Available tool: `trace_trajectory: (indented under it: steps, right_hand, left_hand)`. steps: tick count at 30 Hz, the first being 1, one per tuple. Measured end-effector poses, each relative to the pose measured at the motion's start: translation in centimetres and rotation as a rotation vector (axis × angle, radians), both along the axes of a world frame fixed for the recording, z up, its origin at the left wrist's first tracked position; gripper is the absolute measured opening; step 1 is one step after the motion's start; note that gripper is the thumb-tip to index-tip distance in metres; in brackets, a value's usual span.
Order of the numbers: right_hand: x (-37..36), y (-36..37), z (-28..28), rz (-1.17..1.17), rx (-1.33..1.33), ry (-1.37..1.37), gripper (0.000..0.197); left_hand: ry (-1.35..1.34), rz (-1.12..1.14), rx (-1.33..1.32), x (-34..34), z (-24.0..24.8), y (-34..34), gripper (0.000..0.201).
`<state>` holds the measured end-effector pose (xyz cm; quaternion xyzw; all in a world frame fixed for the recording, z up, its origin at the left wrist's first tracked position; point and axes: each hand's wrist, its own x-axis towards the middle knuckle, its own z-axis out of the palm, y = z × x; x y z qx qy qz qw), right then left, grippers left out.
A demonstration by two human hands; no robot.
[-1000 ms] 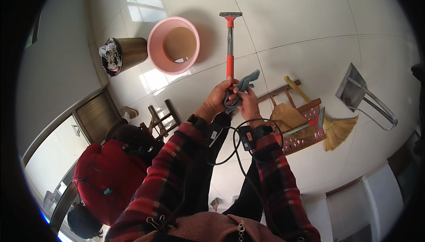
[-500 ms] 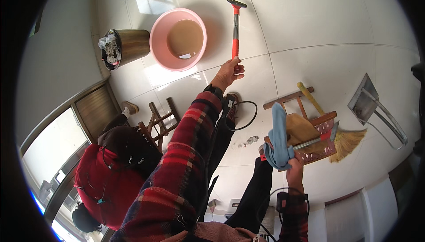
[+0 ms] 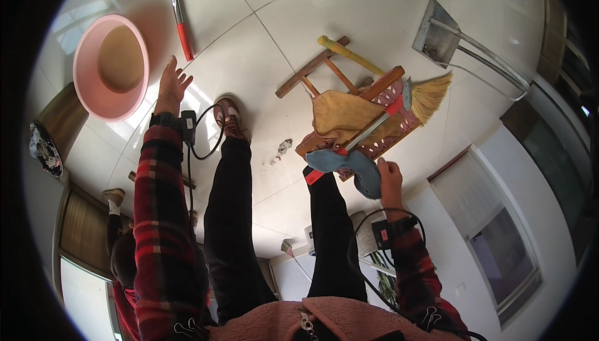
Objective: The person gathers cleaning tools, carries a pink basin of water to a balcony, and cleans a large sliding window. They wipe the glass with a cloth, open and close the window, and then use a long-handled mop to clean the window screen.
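My left hand [image 3: 171, 88] is stretched out over the floor, fingers apart and holding nothing. Just beyond its fingertips lies a scraper with a red handle [image 3: 185, 41], its head toward the top edge. On the right, my right hand [image 3: 391, 183] is closed at the end of a blue-grey cloth [image 3: 349, 167]. The cloth hangs in a bent strip across the near end of a second red-and-metal scraper [image 3: 369, 126]. That scraper lies over a wooden stool [image 3: 340, 113] with a tan cover; the cloth hides part of its handle.
A pink basin [image 3: 142, 60] of brownish water stands at the left beside a waste bin [image 3: 62, 113]. A straw broom [image 3: 433, 101] lies under the stool, with a metal dustpan [image 3: 437, 35] farther right. Grey debris [image 3: 284, 147] lies between my feet. Another person [image 3: 125, 260] sits at lower left.
My view has swung to the right. My left hand has come away from the red scraper handle. The cloth, standing up before, now droops lower over the second scraper's handle.
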<state>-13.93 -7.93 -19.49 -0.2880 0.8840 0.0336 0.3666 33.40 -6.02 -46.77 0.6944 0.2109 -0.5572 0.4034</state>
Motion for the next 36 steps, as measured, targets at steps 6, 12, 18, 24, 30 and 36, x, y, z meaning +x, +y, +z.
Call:
trace_trajectory:
  steps: [6,12,18,24,30,36]
  right_hand:
    - [2.0,-4.4,-6.4,-0.140,-0.089,-0.263,0.058]
    - [2.0,-3.5,-10.2,0.047,-0.155,-0.010,0.073]
    - [-0.5,-3.4,-8.7,-0.160,-0.088,-0.250,0.047]
    - [-3.9,-0.9,1.4,-0.346,-0.023,-0.682,0.049]
    - [-10.1,0.7,10.9,-0.420,-0.004,-0.756,0.049]
    - [-14.5,1.9,13.1,-0.265,0.009,-0.528,0.041]
  left_hand:
    - [0.039,0.030,0.088,-3.0,1.6,2.6,0.082]
    - [0.009,0.037,0.101,-5.0,1.6,2.5,0.082]
    - [0.063,-0.464,-0.208,-13.5,5.5,-1.3,0.065]
    - [0.297,-0.673,-0.248,-23.1,11.6,-2.9,0.072]
    - [0.247,-1.040,-0.467,-28.6,14.2,0.3,0.063]
    - [-0.110,-1.271,-0.335,-32.7,19.1,0.6,0.042]
